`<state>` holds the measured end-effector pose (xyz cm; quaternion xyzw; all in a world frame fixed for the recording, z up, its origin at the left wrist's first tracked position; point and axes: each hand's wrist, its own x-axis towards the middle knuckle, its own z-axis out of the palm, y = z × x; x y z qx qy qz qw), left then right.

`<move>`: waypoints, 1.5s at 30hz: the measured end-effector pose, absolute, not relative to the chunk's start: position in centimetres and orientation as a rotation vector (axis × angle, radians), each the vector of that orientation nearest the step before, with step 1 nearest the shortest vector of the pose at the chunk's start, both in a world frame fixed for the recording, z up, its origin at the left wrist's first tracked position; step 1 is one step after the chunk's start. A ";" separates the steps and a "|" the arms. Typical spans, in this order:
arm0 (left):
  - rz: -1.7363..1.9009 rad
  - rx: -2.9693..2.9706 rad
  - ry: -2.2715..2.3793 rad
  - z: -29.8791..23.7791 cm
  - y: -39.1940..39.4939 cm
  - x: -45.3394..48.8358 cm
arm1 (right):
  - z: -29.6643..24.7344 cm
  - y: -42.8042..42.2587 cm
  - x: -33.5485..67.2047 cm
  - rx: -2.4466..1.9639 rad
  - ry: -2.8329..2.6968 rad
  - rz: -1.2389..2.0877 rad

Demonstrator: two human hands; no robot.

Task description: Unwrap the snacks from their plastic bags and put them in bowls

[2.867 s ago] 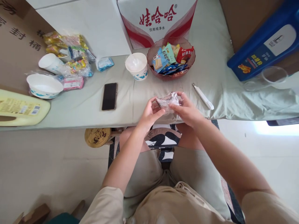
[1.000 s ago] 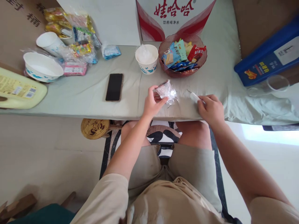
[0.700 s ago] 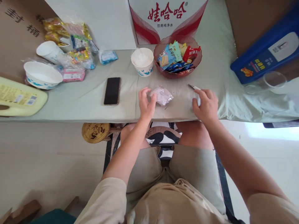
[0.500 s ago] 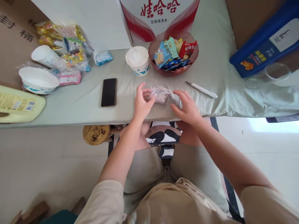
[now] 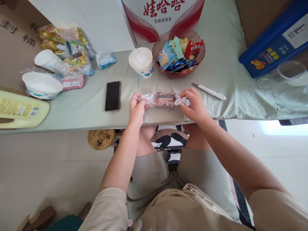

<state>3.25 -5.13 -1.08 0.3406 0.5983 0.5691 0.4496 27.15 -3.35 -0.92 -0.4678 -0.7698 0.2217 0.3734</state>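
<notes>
Between my hands, low over the front of the cloth-covered table, a clear plastic bag (image 5: 165,100) is stretched out sideways. Reddish-brown pieces, whose kind I cannot make out, show through its middle. My left hand (image 5: 137,107) pinches the bag's crumpled left end. At the right end, the fingers of my right hand (image 5: 193,104) are closed on the twisted plastic. A white utility knife (image 5: 211,92) lies just beyond my right hand. Past the bag stand a paper cup (image 5: 141,63) with clear plastic inside and a pink glass bowl (image 5: 179,69) of wrapped snacks.
A black phone (image 5: 112,96) lies left of my left hand. Farther left are several snack packs (image 5: 73,81), a white paper bowl (image 5: 42,84) and a yellow jug (image 5: 21,109). Boxes (image 5: 163,22) line the back. A blue container (image 5: 274,48) and clear plastic cup (image 5: 292,72) stand right.
The bunched bag has been pulled out lengthwise, so its brown contents show. My left hand moved left with one end, and my right hand closed on the other.
</notes>
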 end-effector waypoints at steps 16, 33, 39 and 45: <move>0.689 2.281 1.696 2.8 -6.2 2.3 | 2.2 -4.0 28.5 -1.162 -2.503 0.022; 0.408 2.282 1.524 2.8 -10.7 1.5 | 0.5 -8.1 32.2 -1.242 -2.494 -0.042; 0.552 2.384 1.531 3.5 -9.2 5.0 | 0.3 -8.4 31.8 -1.244 -2.531 0.090; 0.478 2.300 1.469 2.4 -6.5 7.1 | 0.0 -8.0 31.7 -1.316 -2.380 0.055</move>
